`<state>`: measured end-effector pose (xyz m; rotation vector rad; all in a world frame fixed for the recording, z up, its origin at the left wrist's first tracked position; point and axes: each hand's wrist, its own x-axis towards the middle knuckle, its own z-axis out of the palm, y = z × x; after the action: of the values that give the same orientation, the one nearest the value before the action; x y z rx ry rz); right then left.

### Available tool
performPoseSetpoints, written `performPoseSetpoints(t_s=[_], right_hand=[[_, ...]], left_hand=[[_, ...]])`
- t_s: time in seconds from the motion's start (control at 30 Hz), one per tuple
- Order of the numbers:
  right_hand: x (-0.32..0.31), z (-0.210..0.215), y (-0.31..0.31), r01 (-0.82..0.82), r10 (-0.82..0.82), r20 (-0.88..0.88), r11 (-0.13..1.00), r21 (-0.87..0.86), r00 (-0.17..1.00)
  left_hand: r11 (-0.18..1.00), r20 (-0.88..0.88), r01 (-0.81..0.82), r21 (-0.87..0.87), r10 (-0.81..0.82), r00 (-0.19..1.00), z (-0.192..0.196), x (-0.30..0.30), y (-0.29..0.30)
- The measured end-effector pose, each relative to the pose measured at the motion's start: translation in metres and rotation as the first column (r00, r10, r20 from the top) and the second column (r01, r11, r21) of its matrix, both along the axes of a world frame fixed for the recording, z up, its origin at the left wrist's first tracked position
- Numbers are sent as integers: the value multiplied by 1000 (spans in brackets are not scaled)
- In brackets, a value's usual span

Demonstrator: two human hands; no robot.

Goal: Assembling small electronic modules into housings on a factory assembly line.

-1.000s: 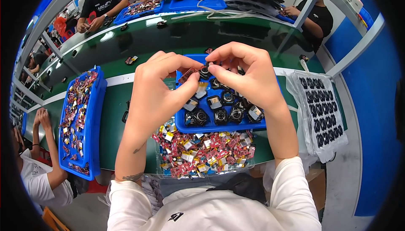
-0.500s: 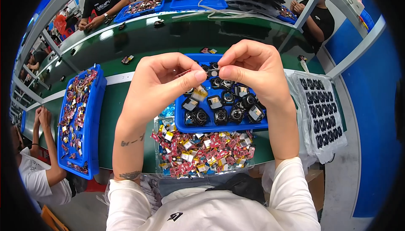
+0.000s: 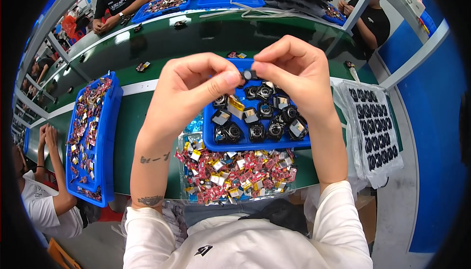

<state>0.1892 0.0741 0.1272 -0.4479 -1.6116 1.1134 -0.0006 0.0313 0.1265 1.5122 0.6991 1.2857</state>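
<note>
Pinching what looks like a small dark part (image 3: 249, 74) between them, my left hand (image 3: 189, 90) and right hand (image 3: 301, 72) are nearly closed, above the far side of the blue tray (image 3: 245, 147), beyond most watches (image 3: 256, 131).

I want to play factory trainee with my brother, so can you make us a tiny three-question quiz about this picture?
1. What colour is the front tray with the watch-like parts in it?
A) red
B) blue
C) yellow
2. True or false: the black parts in the white tray on the right are heaped in a jumble.
3. What do the left hand and the right hand have between them?

Key:
1. B
2. False; they sit in rows.
3. A small dark part.
</note>
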Motion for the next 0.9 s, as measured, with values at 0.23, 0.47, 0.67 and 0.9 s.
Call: performPoseSetpoints(t_s=[0.23,0.47,0.67,0.9], right_hand=[[6,-35,36,232,-812,571,582,779,118],[-4,-51,24,-125,-302,953,945,302,23],[-9,-43,24,-168,-207,978,964,205,7],[-6,-31,32,-1,83,408,980,-197,909]], left_hand=[[1000,-16,0,2,0,1000,1,-7,4],[1000,-2,-16,-2,16,1000,2,-8,4],[1000,-8,-7,21,7,1000,1,-5,3],[962,-46,-237,133,244,969,-6,-2,8]])
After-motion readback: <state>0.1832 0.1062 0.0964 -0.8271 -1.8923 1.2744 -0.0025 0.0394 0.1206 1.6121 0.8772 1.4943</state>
